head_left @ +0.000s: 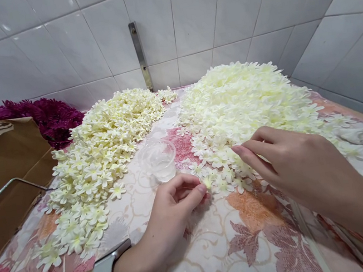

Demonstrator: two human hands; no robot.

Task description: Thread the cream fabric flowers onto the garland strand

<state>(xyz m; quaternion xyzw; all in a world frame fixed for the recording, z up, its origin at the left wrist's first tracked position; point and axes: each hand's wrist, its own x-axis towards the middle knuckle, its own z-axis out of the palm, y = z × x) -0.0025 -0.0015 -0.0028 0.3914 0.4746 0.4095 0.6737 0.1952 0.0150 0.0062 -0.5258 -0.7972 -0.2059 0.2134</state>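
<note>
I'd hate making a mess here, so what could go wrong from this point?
The clear cup stands just beyond the left hand, so a forward knock might tip it. The right hand is close to the front of the right flower pile; a careless sweep could scatter some blooms.

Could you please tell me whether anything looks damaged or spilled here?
The cardboard box at left looks worn: its upper edge is ragged and creased, perhaps torn. I see no obvious spill; the clear plastic cup beyond the left hand stands upright.
</note>
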